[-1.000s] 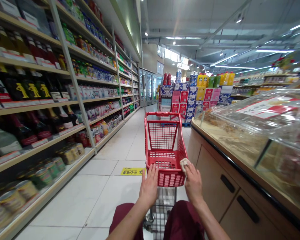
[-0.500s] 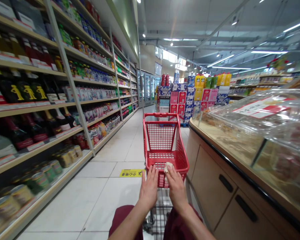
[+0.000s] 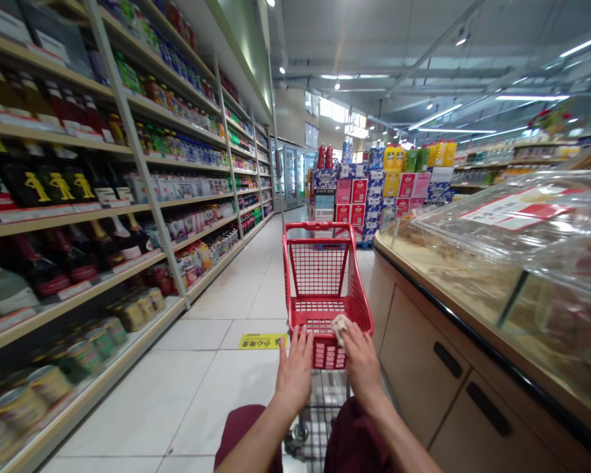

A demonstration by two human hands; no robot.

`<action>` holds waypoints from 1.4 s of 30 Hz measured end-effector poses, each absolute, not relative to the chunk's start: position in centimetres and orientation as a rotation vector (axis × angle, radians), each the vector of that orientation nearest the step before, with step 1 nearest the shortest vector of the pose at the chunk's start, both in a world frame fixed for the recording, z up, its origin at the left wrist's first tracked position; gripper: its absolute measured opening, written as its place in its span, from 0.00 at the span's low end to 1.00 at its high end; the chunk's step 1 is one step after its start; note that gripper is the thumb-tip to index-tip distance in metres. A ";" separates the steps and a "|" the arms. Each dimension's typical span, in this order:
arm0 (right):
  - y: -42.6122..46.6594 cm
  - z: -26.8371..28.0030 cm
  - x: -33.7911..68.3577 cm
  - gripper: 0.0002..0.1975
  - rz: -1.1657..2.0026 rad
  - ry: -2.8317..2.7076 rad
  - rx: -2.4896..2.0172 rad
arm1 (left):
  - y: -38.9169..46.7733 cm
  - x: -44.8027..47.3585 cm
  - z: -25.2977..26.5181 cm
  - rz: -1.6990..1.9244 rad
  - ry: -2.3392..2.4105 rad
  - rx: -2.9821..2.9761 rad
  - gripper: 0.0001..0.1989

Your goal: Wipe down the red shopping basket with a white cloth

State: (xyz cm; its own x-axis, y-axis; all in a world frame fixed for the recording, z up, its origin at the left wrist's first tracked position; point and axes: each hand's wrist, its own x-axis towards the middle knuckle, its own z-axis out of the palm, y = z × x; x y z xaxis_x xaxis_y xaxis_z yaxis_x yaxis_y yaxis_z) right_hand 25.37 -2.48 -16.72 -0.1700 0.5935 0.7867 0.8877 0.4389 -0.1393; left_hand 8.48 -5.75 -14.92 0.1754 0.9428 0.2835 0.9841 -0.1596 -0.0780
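Note:
A red plastic shopping cart basket [image 3: 362, 303] stands in front of me on a metal frame, and nothing shows inside it. My left hand [image 3: 295, 368] rests on the left part of its near rim, fingers stretched out and slightly spread. On the right part of that rim, my right hand [image 3: 363, 360] presses a crumpled whitish cloth [image 3: 341, 326] under its fingers. Part of the cloth sticks out past the fingertips; the rest is hidden beneath them.
Shelves of bottles and cans [image 3: 142, 157] line the left side. Close on the right runs a display counter [image 3: 423, 328] with clear covers [image 3: 512, 210]. Stacked drink boxes [image 3: 349, 200] stand ahead. A yellow floor sticker [image 3: 261, 341] lies left of the cart.
My right hand has slid to the right along the near rim, carrying the cloth with it. My left hand stays in nearly the same place.

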 end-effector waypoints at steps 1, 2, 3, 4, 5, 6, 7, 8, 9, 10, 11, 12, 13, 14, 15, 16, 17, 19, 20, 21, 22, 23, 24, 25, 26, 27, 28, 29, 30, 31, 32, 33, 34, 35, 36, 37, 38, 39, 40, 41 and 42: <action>-2.3 -16.7 26.1 0.24 -0.453 -1.817 -1.325 | -5.8 8.5 -14.8 -0.237 -1.867 -2.216 0.38; -2.2 -16.7 26.7 0.24 -0.451 -1.762 -1.387 | -5.8 8.5 -14.7 -0.221 -1.877 -2.228 0.39; -2.1 -16.7 27.1 0.24 -0.449 -1.726 -1.421 | -5.9 8.5 -14.5 -0.201 -1.885 -2.239 0.39; -2.2 -16.8 27.0 0.24 -0.447 -1.724 -1.418 | -5.9 8.6 -14.4 -0.180 -1.890 -2.246 0.38; -2.3 -17.0 26.7 0.24 -0.444 -1.755 -1.378 | -5.9 8.6 -14.4 -0.164 -1.890 -2.251 0.38; -2.5 -17.1 26.1 0.25 -0.442 -1.807 -1.313 | -5.9 8.7 -14.4 -0.154 -1.886 -2.250 0.37; -2.7 -17.1 25.5 0.25 -0.441 -1.864 -1.243 | -5.9 8.7 -14.4 -0.150 -1.881 -2.246 0.37; -2.8 -17.1 25.0 0.25 -0.441 -1.907 -1.188 | -5.8 8.6 -14.4 -0.152 -1.872 -2.245 0.37; -2.8 -17.0 24.8 0.25 -0.440 -1.928 -1.164 | -5.8 8.6 -14.5 -0.160 -1.860 -2.247 0.37; -2.8 -16.9 24.9 0.25 -0.440 -1.921 -1.177 | -5.8 8.5 -14.7 -0.173 -1.846 -2.249 0.37; -2.6 -16.8 25.3 0.25 -0.443 -1.885 -1.223 | -5.8 8.4 -14.8 -0.191 -1.835 -2.249 0.37; -2.5 -16.7 25.8 0.24 -0.448 -1.828 -1.289 | -5.8 8.4 -14.9 -0.212 -1.828 -2.247 0.37; -2.4 -16.7 26.3 0.24 -0.455 -1.772 -1.350 | -5.9 8.4 -15.0 -0.234 -1.824 -2.248 0.37; -2.4 -16.7 26.6 0.23 -0.464 -1.733 -1.387 | -5.9 8.4 -15.1 -0.252 -1.823 -2.250 0.36; -2.5 -16.8 26.6 0.23 -0.471 -1.724 -1.392 | -5.9 8.4 -15.2 -0.264 -1.827 -2.251 0.36; -2.6 -16.9 26.3 0.23 -0.476 -1.748 -1.361 | -5.8 8.5 -15.3 -0.267 -1.833 -2.252 0.36; -2.8 -17.1 25.7 0.24 -0.477 -1.798 -1.305 | -5.8 8.5 -15.3 -0.266 -1.837 -2.247 0.36; -3.0 -17.2 24.5 0.25 -0.470 -1.905 -1.183 | -5.8 8.5 -15.4 -0.255 -1.828 -2.226 0.36; -3.0 -17.2 24.2 0.25 -0.467 -1.936 -1.153 | -5.7 8.5 -15.5 -0.251 -1.818 -2.213 0.36; -3.0 -17.1 24.3 0.25 -0.464 -1.943 -1.156 | -5.7 8.4 -15.6 -0.250 -1.806 -2.204 0.36; -2.8 -17.0 24.6 0.25 -0.464 -1.916 -1.195 | -5.7 8.3 -15.7 -0.253 -1.797 -2.197 0.37; -2.6 -16.9 25.1 0.25 -0.466 -1.863 -1.258 | -5.7 8.3 -15.7 -0.260 -1.791 -2.194 0.37; -2.4 -16.9 25.6 0.25 -0.468 -1.801 -1.324 | -5.7 8.2 -15.8 -0.270 -1.791 -2.192 0.37; -2.3 -16.9 26.0 0.25 -0.470 -1.750 -1.372 | -5.7 8.3 -15.9 -0.281 -1.795 -2.191 0.37; -2.3 -17.0 26.1 0.24 -0.470 -1.728 -1.387 | -5.7 8.3 -15.9 -0.289 -1.804 -2.190 0.37; -2.4 -17.1 26.0 0.24 -0.469 -1.742 -1.367 | -5.7 8.4 -15.9 -0.291 -1.814 -2.192 0.37; -2.5 -17.2 25.7 0.24 -0.465 -1.790 -1.315 | -5.7 8.4 -15.8 -0.287 -1.822 -2.200 0.36; -2.7 -17.3 25.3 0.24 -0.463 -1.847 -1.249 | -5.7 8.4 -15.7 -0.275 -1.827 -2.213 0.36; -2.8 -17.3 25.0 0.24 -0.462 -1.894 -1.193 | -5.8 8.4 -15.6 -0.259 -1.828 -2.224 0.35; -2.9 -17.3 24.8 0.25 -0.460 -1.915 -1.164 | -5.8 8.4 -15.5 -0.241 -1.826 -2.232 0.35; -2.8 -17.2 24.9 0.25 -0.457 -1.910 -1.172 | -5.8 8.4 -15.3 -0.224 -1.821 -2.235 0.36; -2.8 -17.1 25.2 0.24 -0.453 -1.874 -1.214 | -5.9 8.4 -15.2 -0.210 -1.816 -2.233 0.36; -2.7 -17.1 25.6 0.24 -0.447 -1.817 -1.277 | -5.9 8.4 -15.2 -0.202 -1.816 -2.225 0.36; -2.6 -17.0 25.8 0.24 -0.439 -1.760 -1.337 | -5.9 8.5 -15.1 -0.200 -1.820 -2.215 0.37; -2.6 -17.1 25.9 0.24 -0.433 -1.720 -1.373 | -6.0 8.6 -15.1 -0.201 -1.824 -2.212 0.37; -2.6 -17.2 25.8 0.24 -0.432 -1.710 -1.371 | -6.0 8.6 -15.1 -0.203 -1.828 -2.217 0.37; -2.7 -17.3 25.4 0.24 -0.433 -1.736 -1.335 | -6.0 8.7 -15.1 -0.206 -1.834 -2.219 0.36; -2.8 -17.4 24.9 0.24 -0.432 -1.789 -1.276 | -6.0 8.7 -15.1 -0.209 -1.839 -2.220 0.36; -2.9 -17.5 24.4 0.24 -0.430 -1.851 -1.210 | -6.0 8.7 -15.1 -0.213 -1.840 -2.221 0.36; -3.0 -17.5 24.0 0.23 -0.427 -1.905 -1.160 | -5.9 8.6 -15.1 -0.216 -1.835 -2.221 0.36; -2.9 -17.5 24.0 0.23 -0.425 -1.936 -1.140 | -5.9 8.5 -15.1 -0.221 -1.829 -2.219 0.36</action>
